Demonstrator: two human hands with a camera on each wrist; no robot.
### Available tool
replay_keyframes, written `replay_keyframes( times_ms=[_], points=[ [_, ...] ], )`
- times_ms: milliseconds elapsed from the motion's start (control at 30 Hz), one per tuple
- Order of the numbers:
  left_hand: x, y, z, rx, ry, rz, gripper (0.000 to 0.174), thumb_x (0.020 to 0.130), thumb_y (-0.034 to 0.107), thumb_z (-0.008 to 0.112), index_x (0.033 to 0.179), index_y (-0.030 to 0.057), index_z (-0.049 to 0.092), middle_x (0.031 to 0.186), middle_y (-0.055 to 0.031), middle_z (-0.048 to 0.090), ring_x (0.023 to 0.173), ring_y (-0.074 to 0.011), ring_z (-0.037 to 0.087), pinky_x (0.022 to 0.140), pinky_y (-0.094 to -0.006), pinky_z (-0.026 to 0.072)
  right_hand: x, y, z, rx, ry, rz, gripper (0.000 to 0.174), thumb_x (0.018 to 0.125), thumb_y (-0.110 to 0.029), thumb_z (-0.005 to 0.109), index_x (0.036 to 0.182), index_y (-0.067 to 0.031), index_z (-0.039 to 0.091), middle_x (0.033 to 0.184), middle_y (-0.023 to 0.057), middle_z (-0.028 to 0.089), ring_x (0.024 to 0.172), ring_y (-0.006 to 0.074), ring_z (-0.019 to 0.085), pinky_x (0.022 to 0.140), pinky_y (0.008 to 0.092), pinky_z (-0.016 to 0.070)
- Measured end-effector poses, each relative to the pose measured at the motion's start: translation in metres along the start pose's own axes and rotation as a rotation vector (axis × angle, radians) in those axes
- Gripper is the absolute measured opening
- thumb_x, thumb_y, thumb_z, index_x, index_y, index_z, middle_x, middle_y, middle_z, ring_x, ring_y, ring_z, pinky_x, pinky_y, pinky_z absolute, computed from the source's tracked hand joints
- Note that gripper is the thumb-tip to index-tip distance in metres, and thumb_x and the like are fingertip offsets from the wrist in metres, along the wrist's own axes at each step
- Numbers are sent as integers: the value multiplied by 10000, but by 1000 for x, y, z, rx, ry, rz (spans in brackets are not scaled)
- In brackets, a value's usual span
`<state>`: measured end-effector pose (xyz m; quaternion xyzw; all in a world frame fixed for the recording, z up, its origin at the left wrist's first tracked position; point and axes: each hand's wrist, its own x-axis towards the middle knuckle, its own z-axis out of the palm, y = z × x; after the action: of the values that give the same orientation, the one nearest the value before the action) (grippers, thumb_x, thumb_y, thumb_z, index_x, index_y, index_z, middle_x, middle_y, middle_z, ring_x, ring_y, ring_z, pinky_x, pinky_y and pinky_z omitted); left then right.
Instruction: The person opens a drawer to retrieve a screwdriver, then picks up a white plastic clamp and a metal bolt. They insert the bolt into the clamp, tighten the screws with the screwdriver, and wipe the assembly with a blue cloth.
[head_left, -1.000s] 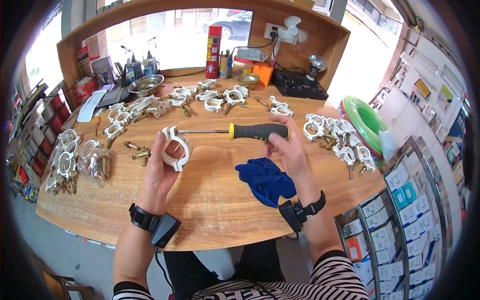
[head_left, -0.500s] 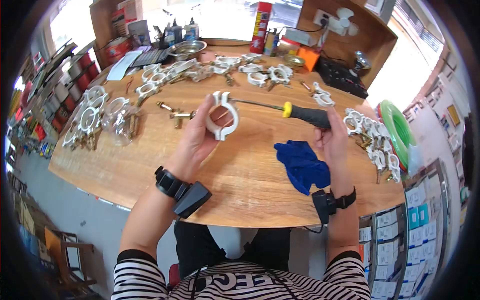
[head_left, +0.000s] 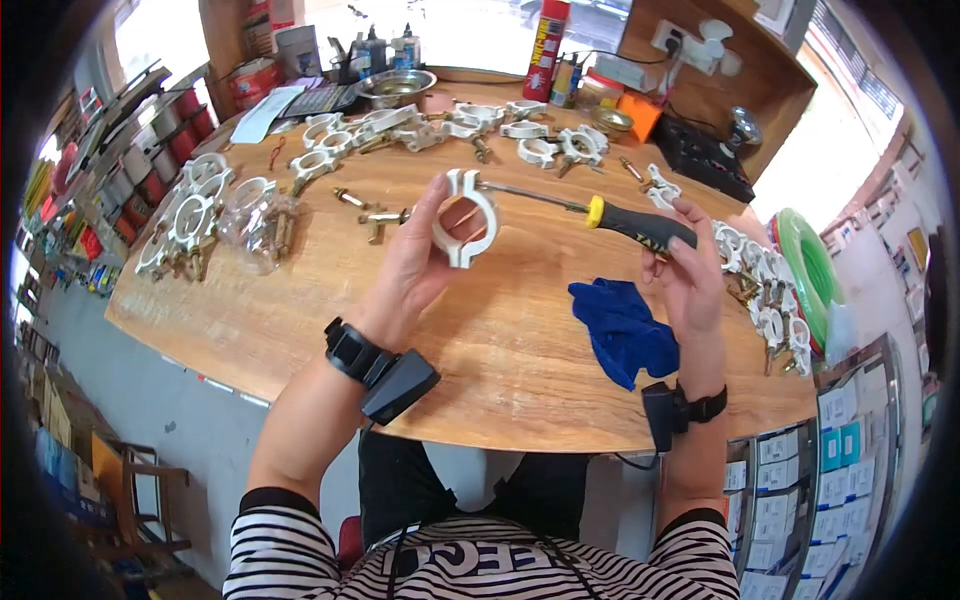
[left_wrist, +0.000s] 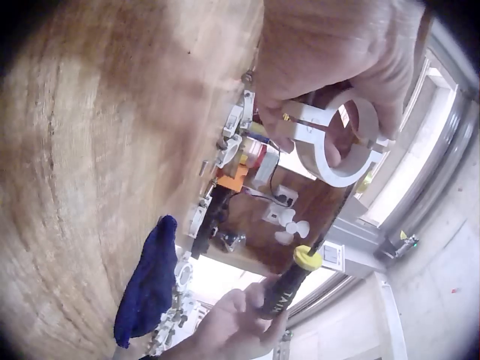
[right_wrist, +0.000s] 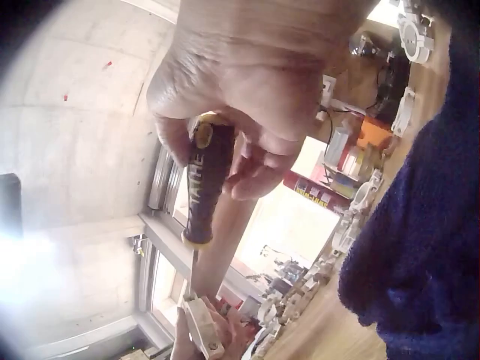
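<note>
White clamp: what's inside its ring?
Only fingers of the left hand show through the white clamp; the screwdriver tip meets its top lug, and any screw there is hidden.

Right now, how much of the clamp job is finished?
Probably midway. Done, it seems: clamps with bolts piled on the right. In hand: the left hand holds a white clamp while the right hand holds the screwdriver tip at its ear. Left: loose brass bolts and more clamps farther back.
</note>
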<state>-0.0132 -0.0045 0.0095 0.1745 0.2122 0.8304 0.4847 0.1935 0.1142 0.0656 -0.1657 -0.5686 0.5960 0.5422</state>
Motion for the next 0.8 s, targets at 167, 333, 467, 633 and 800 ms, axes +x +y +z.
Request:
replay_keyframes(
  times_ms=[167,333,467,633,800],
  points=[
    [4,-3,-6,54,-47,-5,336,786,346,563,1010,100,516,949,-69,561,888,-190,538,794,-353,455,8,8,-38,-264,-197,118,216,897,-221,340,984,-59,452,628,118,523,399,96,421,330,198,309],
    [3,1,0,76,-21,19,307,780,370,565,974,134,530,914,-15,551,876,-135,515,839,-404,423,5,5,-22,-102,-281,-39,433,762,-150,531,1120,-9,331,763,83,511,553,107,494,470,202,402],
    [1,0,3,93,-18,12,289,779,369,567,956,143,532,923,-5,546,887,-126,508,861,-401,404,13,0,-43,-194,-381,259,453,746,-93,545,1127,-8,313,752,76,515,558,106,495,473,207,407],
    [2,0,-2,69,-24,10,295,778,374,566,964,147,532,921,5,540,892,-127,505,861,-397,406,4,6,-16,-49,-117,-37,231,834,-198,499,960,-18,428,601,32,490,451,78,455,392,192,354],
    [-1,-1,4,81,0,11,298,782,370,562,977,147,529,919,9,540,882,-119,503,861,-392,409,13,1,-44,-214,-389,216,375,778,-139,523,1084,-16,346,719,67,513,570,92,491,492,203,412]
  ],
)
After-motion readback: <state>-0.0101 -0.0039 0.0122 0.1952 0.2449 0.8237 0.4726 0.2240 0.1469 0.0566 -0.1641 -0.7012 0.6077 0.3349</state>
